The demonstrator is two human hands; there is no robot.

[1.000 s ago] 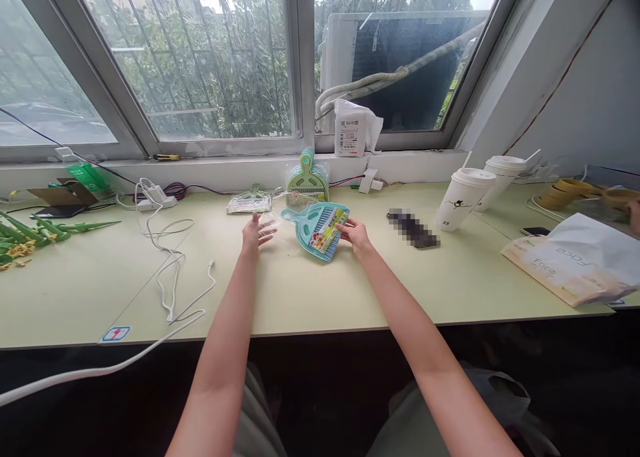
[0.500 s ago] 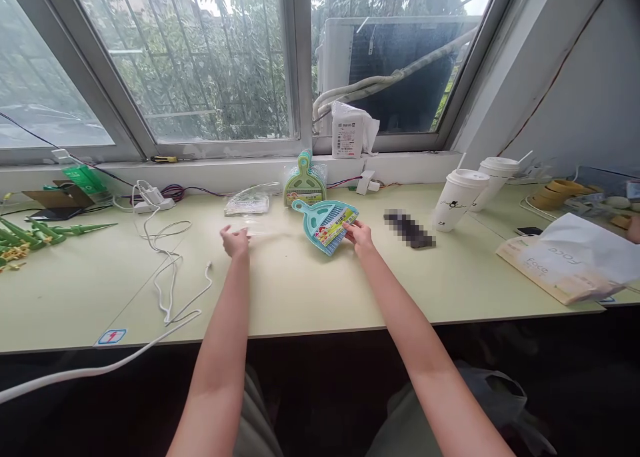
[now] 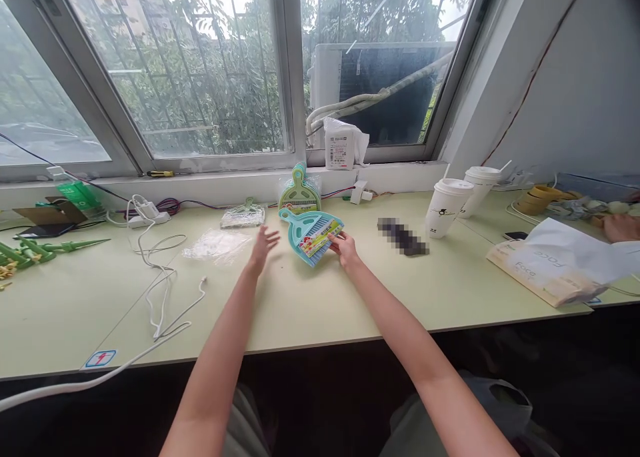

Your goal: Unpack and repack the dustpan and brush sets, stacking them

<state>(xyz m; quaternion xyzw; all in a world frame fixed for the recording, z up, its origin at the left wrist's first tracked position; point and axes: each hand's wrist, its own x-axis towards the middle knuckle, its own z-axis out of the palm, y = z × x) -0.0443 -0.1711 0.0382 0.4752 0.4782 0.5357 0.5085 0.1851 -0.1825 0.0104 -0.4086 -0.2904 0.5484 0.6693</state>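
Observation:
A teal dustpan with a blue-bristled brush (image 3: 311,236) and a printed label is gripped at its right edge by my right hand (image 3: 344,247). Just left of it, my left hand (image 3: 263,247) is held with fingers spread and nothing in them. Behind the dustpan, a stack of green dustpans (image 3: 300,194) in clear wrap leans by the window sill. A crumpled clear plastic bag (image 3: 217,245) lies on the table to the left of my left hand. Behind that bag sits a clear-wrapped packet (image 3: 243,216).
White cables (image 3: 163,270) and a green plant (image 3: 55,247) lie on the left. Lidded paper cups (image 3: 449,207), a pixelated dark object (image 3: 403,237) and a tissue pack (image 3: 540,270) are on the right. Another person's hand (image 3: 623,228) shows at the far right.
My left hand has let go of the clear plastic bag, which now lies flat, and has moved right toward the dustpan. My right hand still grips the dustpan. The view has shifted slightly.

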